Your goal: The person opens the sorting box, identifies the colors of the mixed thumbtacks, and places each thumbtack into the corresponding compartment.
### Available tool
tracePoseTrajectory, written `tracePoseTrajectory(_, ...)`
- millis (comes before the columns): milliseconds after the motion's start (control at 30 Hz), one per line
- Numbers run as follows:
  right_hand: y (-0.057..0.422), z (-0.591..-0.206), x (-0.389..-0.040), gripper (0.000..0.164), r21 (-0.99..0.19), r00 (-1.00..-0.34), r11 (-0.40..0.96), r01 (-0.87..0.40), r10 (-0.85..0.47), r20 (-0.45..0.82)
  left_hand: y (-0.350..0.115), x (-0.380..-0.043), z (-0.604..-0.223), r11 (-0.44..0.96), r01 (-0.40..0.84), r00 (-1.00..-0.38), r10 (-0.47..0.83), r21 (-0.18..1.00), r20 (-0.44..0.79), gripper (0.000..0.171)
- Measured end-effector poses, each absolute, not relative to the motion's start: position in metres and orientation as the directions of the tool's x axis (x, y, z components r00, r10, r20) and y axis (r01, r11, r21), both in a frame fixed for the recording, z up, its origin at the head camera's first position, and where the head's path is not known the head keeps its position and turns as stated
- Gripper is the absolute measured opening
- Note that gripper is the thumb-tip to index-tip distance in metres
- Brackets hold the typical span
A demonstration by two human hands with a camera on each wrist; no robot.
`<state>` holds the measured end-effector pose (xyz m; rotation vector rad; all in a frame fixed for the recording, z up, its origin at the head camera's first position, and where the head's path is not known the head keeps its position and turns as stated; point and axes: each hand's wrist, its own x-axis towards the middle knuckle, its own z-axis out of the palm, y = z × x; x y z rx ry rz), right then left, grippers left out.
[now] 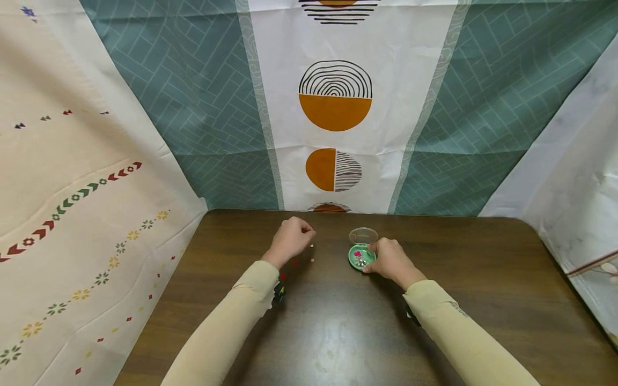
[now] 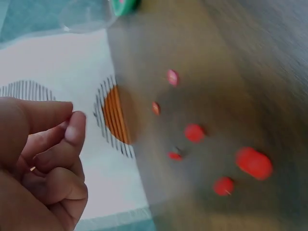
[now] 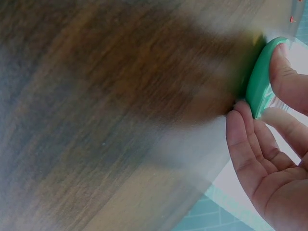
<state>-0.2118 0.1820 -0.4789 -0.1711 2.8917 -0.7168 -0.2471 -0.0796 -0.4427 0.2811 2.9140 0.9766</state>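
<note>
My right hand grips the rim of a small round green case, thumb on one side and fingers on the other. Inside the case lie several silvery bits and a pink piece. Its clear round lid stands open at the far side. My left hand hovers over the table left of the case, fingers curled, with thumb and index fingertips close together. Nothing shows between those tips in the left wrist view. Red beads and smaller pinkish pieces lie scattered near that hand.
The brown wooden table runs back to a patterned curtain. A cream cloth hangs along the left side and a pale cloth along the right.
</note>
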Motion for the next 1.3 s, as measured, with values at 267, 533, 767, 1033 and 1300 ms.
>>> tracePoseTrajectory(267,0.182,-0.478,-0.212,0.062,-0.456,-0.980,0.886,-0.084,-0.157,-0.125,-0.092,-0.234,-0.462,0.876,0.147,-0.975,0.207,0.459,-0.083,0.012)
tracePoseTrajectory(533,0.181,-0.480,-0.211,0.059,-0.456,-0.979,0.887,-0.072,-0.149,-0.137,-0.081,-0.231,-0.475,0.924,0.303,-0.944,0.324,0.233,-0.060,0.011)
tracePoseTrajectory(767,0.182,-0.480,-0.212,0.057,-0.446,-0.981,0.890,-0.098,-0.162,-0.108,-0.075,-0.231,-0.475,0.910,0.407,-0.912,0.409,0.078,-0.006,0.016)
tracePoseTrajectory(1033,0.182,-0.482,-0.213,0.060,-0.449,-0.981,0.887,-0.112,-0.171,-0.094,-0.072,-0.230,-0.476,0.906,0.420,-0.907,0.421,0.056,-0.020,0.021)
tracePoseTrajectory(1300,0.182,-0.479,-0.212,0.062,-0.452,-0.979,0.886,-0.104,-0.170,-0.110,-0.076,-0.235,-0.475,0.755,0.216,-0.936,0.340,0.619,-0.087,0.017)
